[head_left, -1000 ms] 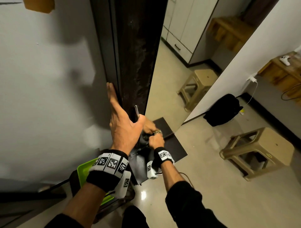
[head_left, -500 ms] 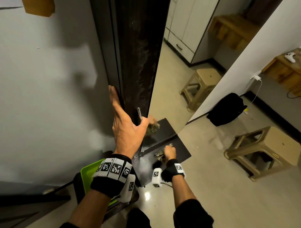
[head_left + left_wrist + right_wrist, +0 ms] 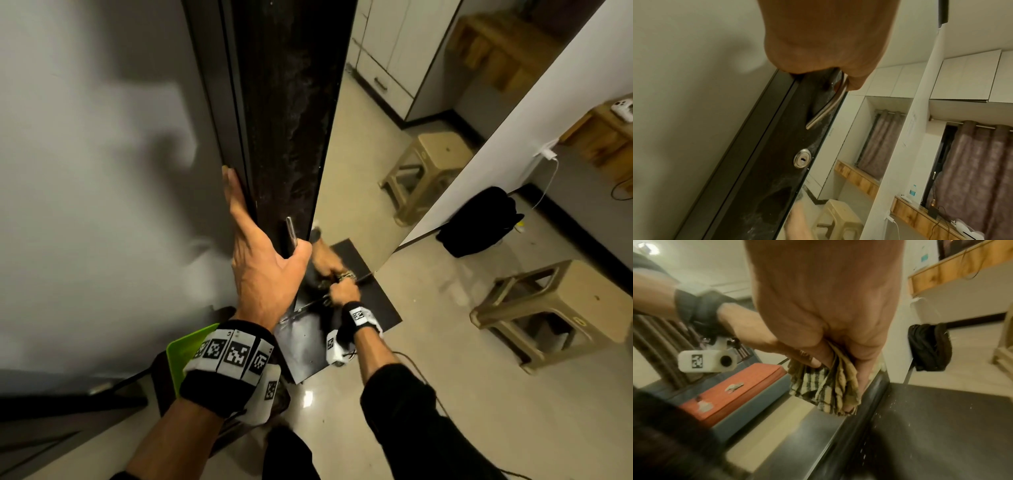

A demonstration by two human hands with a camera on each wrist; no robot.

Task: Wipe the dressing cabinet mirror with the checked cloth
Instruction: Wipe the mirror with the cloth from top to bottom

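The tall mirror (image 3: 359, 154) fronts a dark cabinet door, also seen in the left wrist view as mirror (image 3: 869, 146). My right hand (image 3: 344, 291) grips the bunched yellow-and-dark checked cloth (image 3: 826, 391) and presses it against the mirror's bottom edge, just above the black base ledge (image 3: 308, 342). In the head view only a bit of the cloth (image 3: 346, 275) shows past the knuckles. My left hand (image 3: 263, 246) lies on the door's dark frame, fingers straight along its side. Its thumb rests at the metal handle (image 3: 826, 112).
A keyhole lock (image 3: 802, 158) sits on the frame beyond the handle. A beige plastic stool (image 3: 561, 308) and a black bag (image 3: 479, 219) stand on the tiled floor to the right. A green tray (image 3: 186, 346) sits low left beside the cabinet.
My right hand slid with the cloth down and right onto the base ledge, then came back up to the mirror's bottom edge. The left hand stayed on the frame.
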